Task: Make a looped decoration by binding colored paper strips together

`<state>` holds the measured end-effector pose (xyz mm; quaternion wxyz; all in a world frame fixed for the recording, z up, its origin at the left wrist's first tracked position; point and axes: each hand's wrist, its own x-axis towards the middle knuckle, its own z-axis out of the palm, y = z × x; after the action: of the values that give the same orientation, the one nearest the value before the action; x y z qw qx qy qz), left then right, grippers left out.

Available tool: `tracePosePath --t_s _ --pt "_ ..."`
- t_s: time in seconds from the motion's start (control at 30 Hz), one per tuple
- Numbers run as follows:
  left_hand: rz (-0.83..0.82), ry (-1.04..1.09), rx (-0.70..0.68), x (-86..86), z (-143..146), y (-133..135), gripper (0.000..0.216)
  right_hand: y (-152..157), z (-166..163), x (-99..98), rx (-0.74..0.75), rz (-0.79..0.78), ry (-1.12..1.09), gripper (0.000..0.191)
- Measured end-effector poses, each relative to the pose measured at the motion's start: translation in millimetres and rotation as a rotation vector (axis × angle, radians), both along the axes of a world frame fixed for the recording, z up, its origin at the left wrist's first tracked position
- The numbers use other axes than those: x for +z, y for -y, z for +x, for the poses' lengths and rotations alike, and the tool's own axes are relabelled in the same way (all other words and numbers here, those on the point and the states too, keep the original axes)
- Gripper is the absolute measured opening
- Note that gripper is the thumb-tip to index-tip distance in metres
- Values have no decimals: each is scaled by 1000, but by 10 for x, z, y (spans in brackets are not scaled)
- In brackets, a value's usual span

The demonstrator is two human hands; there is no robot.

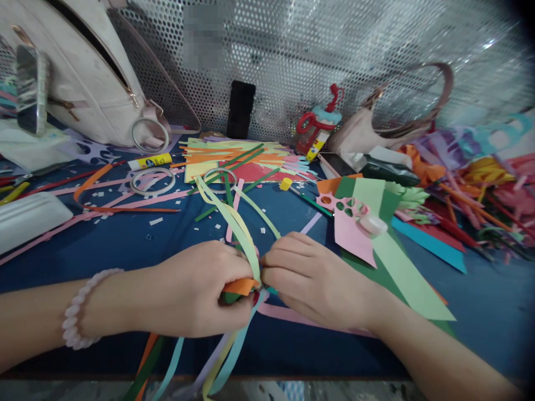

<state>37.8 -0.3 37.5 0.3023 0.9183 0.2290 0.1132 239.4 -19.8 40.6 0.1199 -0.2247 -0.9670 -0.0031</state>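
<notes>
Near the front edge of the blue table, my left hand (200, 287) is closed around a bunch of coloured paper strips (246, 234). Green and yellow strips rise from its fingers, a folded orange piece pokes out, and blue, purple and yellow ends hang over the table edge. A beaded bracelet (77, 312) circles the left wrist. My right hand (309, 278) meets the left at the bunch, its fingers bent and pinched together where the strips join. What lies between those fingertips is hidden. A pink strip (288, 314) runs out beneath the right hand.
Behind my hands lie a pile of cut strips (242, 156), a glue stick (150, 161) and tape rings (152, 181). A phone (241, 109) leans on the perforated metal panel. Bags stand left and right. Green paper sheets (401, 267) and crumpled coloured paper (472, 167) fill the right side.
</notes>
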Motion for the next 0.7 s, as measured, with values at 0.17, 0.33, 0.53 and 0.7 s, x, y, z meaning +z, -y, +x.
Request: tracePosePath --t_s 0.17,0.33,0.53,0.7 --pt "23 -7 -7 -11 -16 15 25 6 -8 -8 5 -31 -6 26" --pt "34 3 5 -23 -8 4 25 16 -13 -18 -26 -61 -37 25" --pt "52 11 5 -43 -4 12 25 12 -20 -8 -23 -109 -60 25" --pt "44 2 -2 -43 -22 19 25 0 -17 -1 3 -151 -61 27"
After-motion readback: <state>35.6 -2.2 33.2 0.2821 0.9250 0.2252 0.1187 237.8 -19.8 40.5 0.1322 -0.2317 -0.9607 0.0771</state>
